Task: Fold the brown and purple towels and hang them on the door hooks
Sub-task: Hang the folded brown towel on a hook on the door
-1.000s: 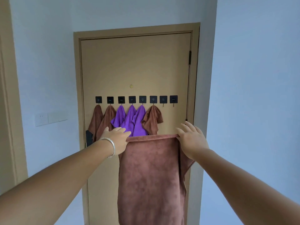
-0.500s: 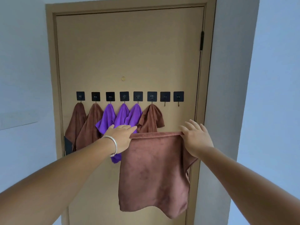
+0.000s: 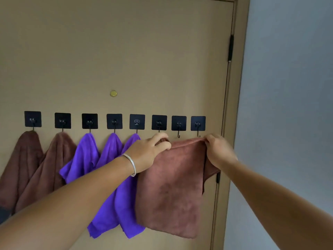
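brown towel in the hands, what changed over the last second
Both hands, left hand and right hand, raised the folded brown towel up to the row of door hooks, its top edge now just under the two bare hooks. Both hands kept their grip. The hung brown and purple towels stayed put.

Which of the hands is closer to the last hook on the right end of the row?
Right. The right hand grips the brown towel just below the last hook; the left hand holds the towel's other corner, two hooks away.
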Action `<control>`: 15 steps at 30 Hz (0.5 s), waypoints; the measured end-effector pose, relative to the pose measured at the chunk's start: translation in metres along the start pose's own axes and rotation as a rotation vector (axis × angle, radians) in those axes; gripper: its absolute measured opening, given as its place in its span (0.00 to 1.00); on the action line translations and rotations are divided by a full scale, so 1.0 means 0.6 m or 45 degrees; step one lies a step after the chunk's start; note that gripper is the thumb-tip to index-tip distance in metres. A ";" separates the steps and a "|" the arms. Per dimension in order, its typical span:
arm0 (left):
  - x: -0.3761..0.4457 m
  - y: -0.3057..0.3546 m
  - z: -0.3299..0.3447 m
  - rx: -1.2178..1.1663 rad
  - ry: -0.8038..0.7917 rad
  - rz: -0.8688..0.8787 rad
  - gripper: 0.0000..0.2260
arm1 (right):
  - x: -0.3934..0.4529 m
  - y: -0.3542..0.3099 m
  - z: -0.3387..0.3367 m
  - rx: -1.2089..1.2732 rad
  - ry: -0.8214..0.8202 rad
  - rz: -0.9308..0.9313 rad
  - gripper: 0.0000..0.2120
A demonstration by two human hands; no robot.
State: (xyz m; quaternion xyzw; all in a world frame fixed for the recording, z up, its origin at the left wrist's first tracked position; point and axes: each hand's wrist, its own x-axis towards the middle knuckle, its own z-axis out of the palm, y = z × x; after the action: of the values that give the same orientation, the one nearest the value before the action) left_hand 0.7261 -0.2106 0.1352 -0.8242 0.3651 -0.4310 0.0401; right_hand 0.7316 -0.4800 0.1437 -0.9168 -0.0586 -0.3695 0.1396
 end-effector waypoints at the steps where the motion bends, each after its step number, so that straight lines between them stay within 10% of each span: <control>1: 0.009 -0.010 0.012 0.037 0.010 0.068 0.24 | 0.012 0.002 0.004 0.009 0.028 0.003 0.14; 15: 0.149 -0.057 0.095 0.290 -0.282 -0.454 0.23 | 0.153 0.017 0.066 -0.253 0.069 -0.479 0.16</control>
State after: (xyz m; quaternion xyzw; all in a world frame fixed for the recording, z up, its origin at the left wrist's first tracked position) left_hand 0.8202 -0.2569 0.1734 -0.9081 0.1563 -0.3766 0.0960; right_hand 0.8259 -0.4774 0.1778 -0.8888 -0.1883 -0.4174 -0.0214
